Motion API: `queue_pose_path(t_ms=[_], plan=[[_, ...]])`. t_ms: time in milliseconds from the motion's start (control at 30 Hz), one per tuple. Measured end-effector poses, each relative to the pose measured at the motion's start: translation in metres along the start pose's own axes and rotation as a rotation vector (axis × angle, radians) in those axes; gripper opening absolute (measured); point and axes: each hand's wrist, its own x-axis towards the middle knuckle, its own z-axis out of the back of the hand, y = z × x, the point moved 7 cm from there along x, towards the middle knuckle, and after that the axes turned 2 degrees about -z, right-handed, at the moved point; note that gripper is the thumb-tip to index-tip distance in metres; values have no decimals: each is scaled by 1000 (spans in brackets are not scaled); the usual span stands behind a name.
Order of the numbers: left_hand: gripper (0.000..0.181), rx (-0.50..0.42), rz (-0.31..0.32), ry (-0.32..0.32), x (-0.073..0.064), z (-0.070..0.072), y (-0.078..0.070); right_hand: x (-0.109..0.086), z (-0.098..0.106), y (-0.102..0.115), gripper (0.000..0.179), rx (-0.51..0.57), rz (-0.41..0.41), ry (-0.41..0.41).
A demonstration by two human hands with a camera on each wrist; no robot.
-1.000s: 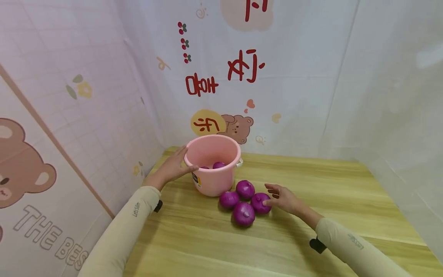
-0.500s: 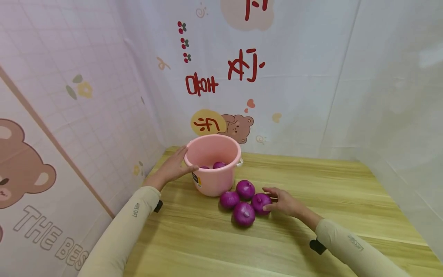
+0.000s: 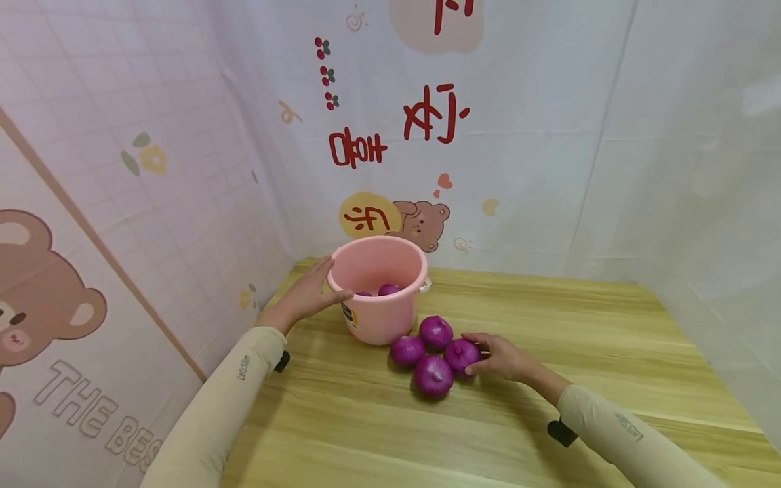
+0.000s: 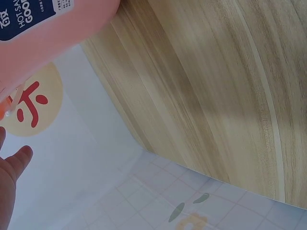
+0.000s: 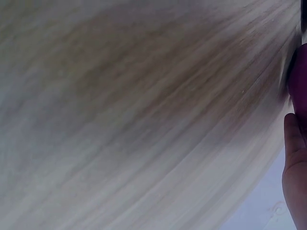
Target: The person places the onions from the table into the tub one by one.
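Observation:
My right hand [image 3: 502,358] has its fingers and thumb around the right side of a purple onion [image 3: 462,356] on the table. In the right wrist view only a slice of that onion [image 5: 298,86] shows beside the hand [image 5: 295,167]. Other purple onions sit close against it: one behind [image 3: 436,331], one in front [image 3: 434,377] and one to the left [image 3: 407,351]. My left hand [image 3: 308,293] rests spread at the left rim of a pink bucket [image 3: 383,318], fingers and thumb fairly straight. Inside the bucket, two onions [image 3: 389,289] partly show.
Everything stands on a wood-grain table [image 3: 537,434]. A printed white curtain [image 3: 518,149] hangs behind it, with another sheet [image 3: 183,203] along the left side. The bucket has a white handle fitting [image 3: 425,285] on its right.
My right hand has moved slightly left, and its fingers have come in around the rightmost onion. My left hand has stayed at the bucket's rim.

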Motion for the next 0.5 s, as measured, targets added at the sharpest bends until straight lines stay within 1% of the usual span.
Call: queue_pose_path(t_ms=[133,267,367,500], plan=[[105,3,-3,0,0,0,-2,-1,1,-1,72,-16,2,-11],[105,6,-3,0,-1,1,-2,-1,4,-3,72,-6,0,-17],[106,4,-4,1,-1,1,-2,-1,9,-3,72,3,-1,-36],[106,-2,-3,8,-1,1,-2,2,20,2,71,6,9,-78]])
